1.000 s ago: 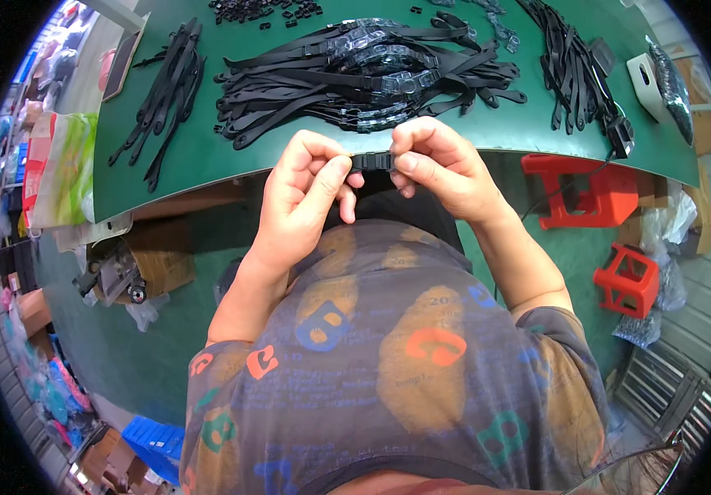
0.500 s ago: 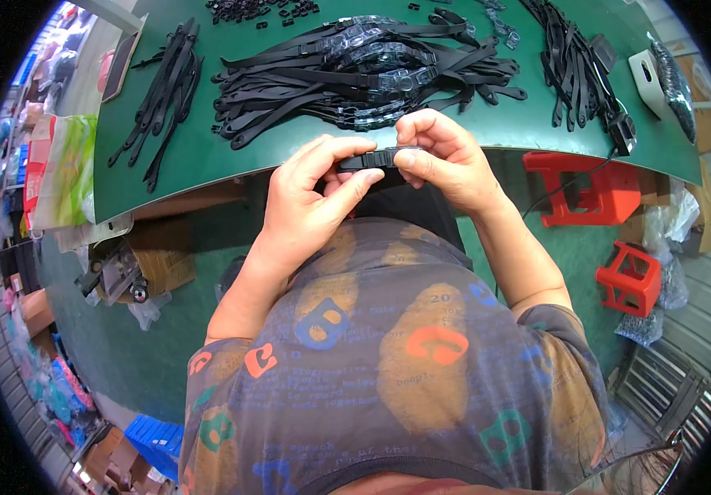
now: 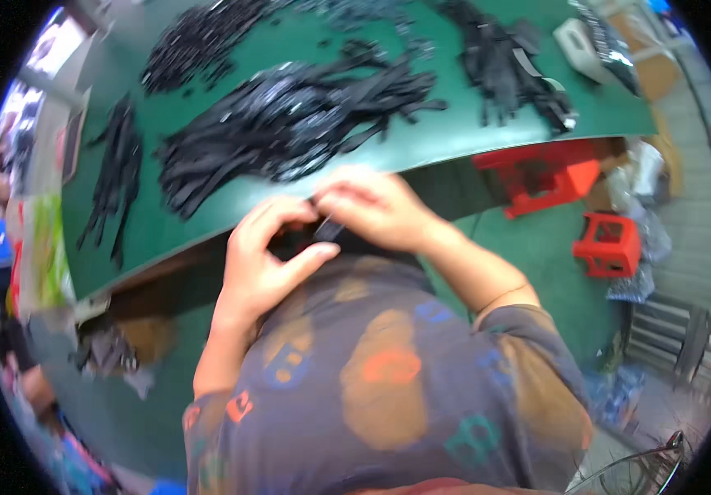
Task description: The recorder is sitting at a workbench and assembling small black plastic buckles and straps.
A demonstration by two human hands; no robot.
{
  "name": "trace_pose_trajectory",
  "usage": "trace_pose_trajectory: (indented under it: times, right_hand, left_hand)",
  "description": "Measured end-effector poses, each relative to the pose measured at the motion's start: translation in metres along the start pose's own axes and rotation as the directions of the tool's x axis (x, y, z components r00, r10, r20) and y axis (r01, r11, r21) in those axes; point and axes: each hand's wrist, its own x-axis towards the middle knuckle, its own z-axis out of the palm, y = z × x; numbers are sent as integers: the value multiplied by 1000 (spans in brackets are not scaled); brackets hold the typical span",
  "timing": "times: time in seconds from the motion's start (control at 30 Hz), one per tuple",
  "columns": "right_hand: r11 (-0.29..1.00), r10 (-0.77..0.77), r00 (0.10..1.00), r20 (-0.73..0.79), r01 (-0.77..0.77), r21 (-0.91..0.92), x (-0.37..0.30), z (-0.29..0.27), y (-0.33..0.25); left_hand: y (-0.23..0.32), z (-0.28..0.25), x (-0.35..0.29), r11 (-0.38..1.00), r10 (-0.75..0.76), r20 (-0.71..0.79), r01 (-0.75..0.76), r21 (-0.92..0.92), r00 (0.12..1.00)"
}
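Note:
A small black plastic buckle is held in front of my body, just off the near table edge; motion blurs it. My left hand is curled on its left side, thumb and forefinger at the piece. From the right, my right hand bends over its upper end with fingers pinched, hiding much of it. Beyond both hands lies a large pile of black straps with clear plastic parts on the green table.
A thin bundle of black straps lies at the left, another bundle at the far right. Small black pieces are heaped at the back. Red plastic stools stand on the floor to the right.
The view has shifted and tilted, and the picture is more blurred. The buckle has gone from level to slanted, and my right hand has turned further over it.

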Motion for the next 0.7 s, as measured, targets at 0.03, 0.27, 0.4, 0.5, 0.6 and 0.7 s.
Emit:
trace_pose_trajectory:
  times: [0.03,0.27,0.4,0.5,0.6,0.7]
  right_hand:
    - [995,-85,996,31,86,-43,0,4,-5]
    - [685,-481,876,-12,367,-629,20,-73,-5]
    - [516,-368,804,-468,-242,-822,31,-194,13]
    - [222,-203,839,-505,-463,-858,30,-229,12]
    - [33,-86,890,-448,-447,-894,26,-227,19]
    - [207,-304,908,-290,-234,-950,18,-205,19]
  left_hand:
    - [0,4,0,995,-84,25,85,-48,996]
    - [-19,5,-11,717,-292,334,436,-544,896]
    - [-19,6,-10,681,-276,302,407,-608,913]
    - [-21,10,-5,666,-271,289,395,-632,918]
    - [-20,8,-5,667,-268,296,398,-630,917]
    - [-21,6,-7,696,-282,268,388,-604,921]
